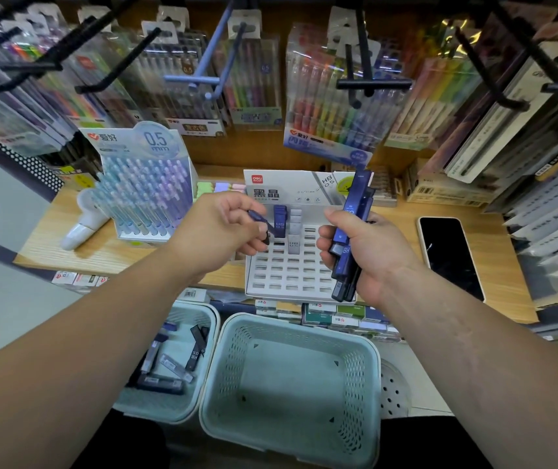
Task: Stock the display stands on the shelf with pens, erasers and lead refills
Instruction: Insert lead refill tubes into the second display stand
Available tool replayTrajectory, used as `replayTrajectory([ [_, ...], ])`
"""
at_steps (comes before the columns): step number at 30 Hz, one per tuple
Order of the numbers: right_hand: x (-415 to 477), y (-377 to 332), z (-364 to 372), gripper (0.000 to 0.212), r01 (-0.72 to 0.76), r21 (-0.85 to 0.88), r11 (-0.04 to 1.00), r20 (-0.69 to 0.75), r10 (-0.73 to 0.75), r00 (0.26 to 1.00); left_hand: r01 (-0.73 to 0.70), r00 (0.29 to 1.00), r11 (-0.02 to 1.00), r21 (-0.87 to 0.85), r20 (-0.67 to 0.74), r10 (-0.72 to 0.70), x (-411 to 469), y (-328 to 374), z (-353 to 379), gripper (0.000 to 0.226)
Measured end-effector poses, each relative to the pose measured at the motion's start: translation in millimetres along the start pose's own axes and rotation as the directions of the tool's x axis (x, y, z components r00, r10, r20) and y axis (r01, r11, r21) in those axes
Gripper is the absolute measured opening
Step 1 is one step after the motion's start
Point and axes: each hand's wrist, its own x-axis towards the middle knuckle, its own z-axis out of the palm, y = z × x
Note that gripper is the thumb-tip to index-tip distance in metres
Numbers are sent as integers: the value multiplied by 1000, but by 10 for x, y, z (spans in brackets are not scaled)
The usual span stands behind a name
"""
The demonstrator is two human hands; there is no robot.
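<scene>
Pinching one lead refill (258, 221) — half hidden — is the left hand (215, 231); the right hand (369, 255) grips a refill bundle (355, 204).

Blue refill (280, 221) upright in stand (284, 292) (white, slotted).

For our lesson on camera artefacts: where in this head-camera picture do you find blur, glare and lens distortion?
Head view: hanging pen packs at the top are blurred, with glare on their plastic; the wide lens splays the hooks outward and stretches the forearms; the refill stand, left hand and right hand in the centre are sharpest.
</scene>
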Motion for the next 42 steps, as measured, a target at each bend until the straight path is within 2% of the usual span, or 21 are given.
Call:
replayTrajectory([
  [3,0,3,-1,13,2,0,1000,-4,-2,1000,-78,994,989,129,-70,88,66,-80,41,12],
  [6,7,9,-12,12,0,0,1000,-12,0,1000,-217,957,924,316,-120,265,169,-131,68,11],
  [9,10,14,-16,13,3,-6,1000,-18,-3,1000,-308,927,829,468,-49,373,278,-153,95,14],
  [16,24,16,-16,15,12,-15,1000,11,-12,1000,-386,899,609,693,134,418,438,-164,132,14],
  [22,37,21,-28,21,11,-11,1000,20,-11,1000,-433,877,511,743,214,431,523,-138,128,10],
  [42,11,10,-35,19,-7,0,1000,35,7,999,-447,868,501,741,225,442,581,-122,154,17],
])
